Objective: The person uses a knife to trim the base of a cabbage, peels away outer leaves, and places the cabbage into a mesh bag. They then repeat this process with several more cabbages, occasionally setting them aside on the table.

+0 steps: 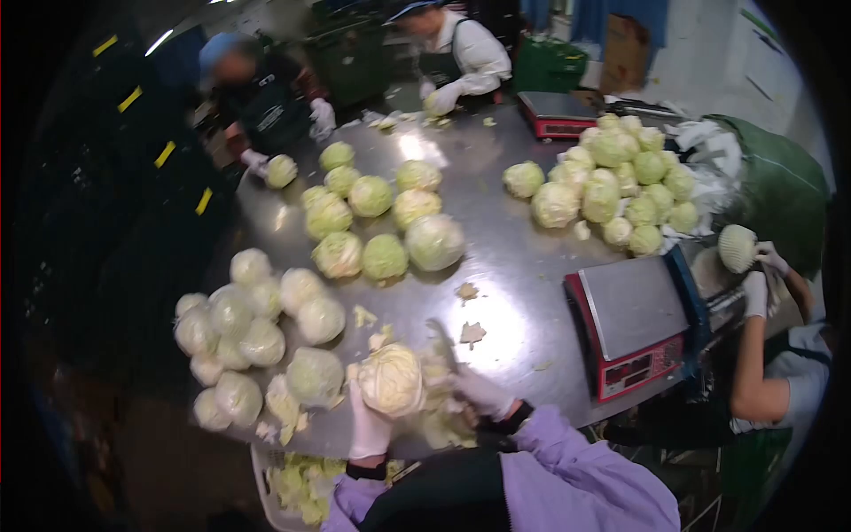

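Observation:
My left hand, in a white glove, is closed around the side of a pale cabbage near the table's front edge. Just to the right, my gloved right hand grips a knife, its blurred blade pointing up and away from me. Between the cabbage and that hand lie loose, trimmed leaves. A plastic-wrapped cabbage sits left of my left hand, with torn leaves beside it. The fingers of my right hand are partly smeared by motion.
Wrapped cabbages cluster at left, bare ones farther back, and a pile at right. A red scale stands at the right edge, another scale behind. A leaf-filled basket is below. Several co-workers surround the metal table.

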A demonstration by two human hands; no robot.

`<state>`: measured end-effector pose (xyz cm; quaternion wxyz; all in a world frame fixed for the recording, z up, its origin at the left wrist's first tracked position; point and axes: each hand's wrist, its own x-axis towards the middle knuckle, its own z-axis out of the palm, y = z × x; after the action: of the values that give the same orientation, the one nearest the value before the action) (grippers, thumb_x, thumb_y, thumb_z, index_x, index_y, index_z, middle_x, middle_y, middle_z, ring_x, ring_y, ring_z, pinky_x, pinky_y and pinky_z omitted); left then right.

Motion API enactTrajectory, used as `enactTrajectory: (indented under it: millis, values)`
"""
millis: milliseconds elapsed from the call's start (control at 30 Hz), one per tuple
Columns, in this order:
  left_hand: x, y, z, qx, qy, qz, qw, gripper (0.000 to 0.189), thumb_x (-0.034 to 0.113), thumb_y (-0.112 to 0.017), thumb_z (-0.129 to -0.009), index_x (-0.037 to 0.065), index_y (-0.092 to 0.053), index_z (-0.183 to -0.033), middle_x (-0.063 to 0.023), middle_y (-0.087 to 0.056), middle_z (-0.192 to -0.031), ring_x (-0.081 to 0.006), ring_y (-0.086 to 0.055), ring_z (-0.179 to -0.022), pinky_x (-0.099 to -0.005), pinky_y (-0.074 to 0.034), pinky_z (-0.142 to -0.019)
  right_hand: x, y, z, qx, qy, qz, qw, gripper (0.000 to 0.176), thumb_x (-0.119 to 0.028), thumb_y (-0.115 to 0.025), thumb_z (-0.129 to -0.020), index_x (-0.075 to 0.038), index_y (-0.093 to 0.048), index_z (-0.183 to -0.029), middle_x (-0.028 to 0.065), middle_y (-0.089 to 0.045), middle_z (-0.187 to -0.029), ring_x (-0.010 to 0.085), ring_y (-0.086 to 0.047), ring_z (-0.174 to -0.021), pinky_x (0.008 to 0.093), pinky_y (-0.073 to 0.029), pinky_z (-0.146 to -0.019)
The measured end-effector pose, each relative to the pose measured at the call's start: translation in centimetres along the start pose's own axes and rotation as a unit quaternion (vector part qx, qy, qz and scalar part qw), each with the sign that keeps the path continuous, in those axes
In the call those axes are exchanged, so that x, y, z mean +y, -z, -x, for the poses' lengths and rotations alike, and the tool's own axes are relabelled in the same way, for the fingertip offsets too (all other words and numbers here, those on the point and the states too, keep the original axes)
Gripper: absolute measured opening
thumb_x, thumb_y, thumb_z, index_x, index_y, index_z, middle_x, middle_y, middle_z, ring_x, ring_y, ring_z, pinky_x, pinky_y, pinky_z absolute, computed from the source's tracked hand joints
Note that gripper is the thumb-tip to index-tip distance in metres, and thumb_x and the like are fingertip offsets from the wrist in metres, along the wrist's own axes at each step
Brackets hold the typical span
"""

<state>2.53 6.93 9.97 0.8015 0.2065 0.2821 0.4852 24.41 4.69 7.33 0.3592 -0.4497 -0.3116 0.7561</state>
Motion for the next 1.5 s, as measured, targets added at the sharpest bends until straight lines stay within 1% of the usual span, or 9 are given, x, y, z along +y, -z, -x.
enactTrajectory:
  millis: [167,300,367,500,900,1033,1167,1267,1500]
  values:
    - [0.1,-1.9,-4.0,-0.070,-0.007,-0.241,0.968,0.049,0.033,-0.048,-0.097,0.005,-0.042,-0.137,-0.0115,-0.041,-0.141,-0.0243,-0.043,-0.128,-0.0335,-0.040,-0.100,4.9,3.4,-3.9,-0.072,0.118,-0.472,0.871,0.041,-0.043,-0.045,-0.098,-0.008,-0.051,-0.118,0.0035,-0.060,-0.089,0.0116,-0.052,-0.063,0.0239,-0.045,-0.052]
    - [-0.5,-3.2,-7.3,-0.077,-0.131,-0.597,0.788,0.063,0.026,-0.069,-0.083,0.006,-0.043,-0.137,-0.0180,-0.040,-0.141,-0.0305,-0.035,-0.133,-0.0386,-0.035,-0.104,-3.9,10.8,-1.8,0.098,0.211,-0.396,0.888,0.041,-0.045,-0.048,-0.096,-0.010,-0.053,-0.115,0.0027,-0.058,-0.083,0.0124,-0.049,-0.057,0.0237,-0.043,-0.049]
    - [-2.1,0.3,-9.2,-0.096,-0.174,-0.782,0.591,0.066,0.036,-0.068,-0.082,0.005,-0.045,-0.136,-0.0197,-0.039,-0.142,-0.0379,-0.034,-0.133,-0.0421,-0.027,-0.111,-7.4,16.3,-1.1,0.160,0.275,-0.424,0.848,0.041,-0.049,-0.053,-0.092,-0.011,-0.056,-0.108,0.0004,-0.053,-0.076,0.0122,-0.048,-0.055,0.0240,-0.043,-0.048]
    - [-3.6,1.7,-10.9,-0.096,-0.088,-0.856,0.501,0.079,0.050,-0.073,-0.073,0.010,-0.047,-0.136,-0.0193,-0.037,-0.144,-0.0424,-0.028,-0.134,-0.0523,-0.024,-0.109,-13.7,27.2,0.6,0.351,0.384,-0.392,0.759,0.044,-0.052,-0.063,-0.085,-0.014,-0.056,-0.106,-0.0002,-0.051,-0.072,0.0111,-0.047,-0.055,0.0232,-0.042,-0.047]
    - [-6.6,0.8,-10.1,-0.273,0.011,-0.835,0.478,0.108,0.073,-0.070,-0.060,0.015,-0.035,-0.144,-0.0261,-0.024,-0.148,-0.0532,-0.018,-0.134,-0.0633,-0.018,-0.107,-14.0,49.9,4.2,0.458,0.395,-0.342,0.719,0.068,-0.069,-0.041,-0.087,-0.011,-0.053,-0.122,0.0050,-0.056,-0.077,0.0210,-0.045,-0.043,0.0339,-0.034,-0.035]
    - [-7.0,-0.4,-8.4,-0.249,0.067,-0.849,0.461,0.105,0.064,-0.074,-0.061,0.022,-0.030,-0.146,-0.0177,-0.015,-0.153,-0.0491,-0.014,-0.137,-0.0691,-0.017,-0.103,-19.5,35.6,2.4,0.382,0.304,-0.174,0.855,0.057,-0.057,-0.044,-0.092,-0.007,-0.060,-0.116,-0.0001,-0.050,-0.058,0.0154,-0.044,-0.043,0.0257,-0.034,-0.039]
    - [-9.5,3.1,-6.3,-0.216,0.020,-0.907,0.361,0.099,0.050,-0.076,-0.065,0.025,-0.028,-0.147,-0.0117,-0.012,-0.155,-0.0464,-0.015,-0.138,-0.0729,-0.017,-0.100,-15.9,21.8,-3.6,0.255,0.143,0.216,0.931,0.039,-0.029,-0.056,-0.093,-0.009,-0.057,-0.126,0.0047,-0.062,-0.108,0.0094,-0.057,-0.067,0.0213,-0.045,-0.053]
    - [-9.4,4.2,-4.9,-0.175,0.013,-0.895,0.410,0.095,0.044,-0.075,-0.068,0.025,-0.027,-0.147,-0.0113,-0.016,-0.154,-0.0424,-0.017,-0.138,-0.0709,-0.016,-0.102,-6.8,18.7,-10.0,0.171,0.321,0.620,0.695,0.059,-0.034,-0.064,-0.085,-0.019,-0.043,-0.138,0.0194,-0.057,-0.123,0.0380,-0.063,-0.092,0.0429,-0.050,-0.081]
    - [-5.3,9.7,2.4,-0.057,0.034,-0.890,0.452,0.083,0.039,-0.069,-0.075,0.021,-0.030,-0.145,-0.0094,-0.024,-0.152,-0.0386,-0.026,-0.136,-0.0609,-0.023,-0.105,2.6,0.5,-9.6,0.022,0.131,0.591,0.796,0.049,-0.044,-0.056,-0.088,-0.020,-0.047,-0.131,0.0191,-0.054,-0.123,0.0391,-0.063,-0.089,0.0443,-0.051,-0.077]
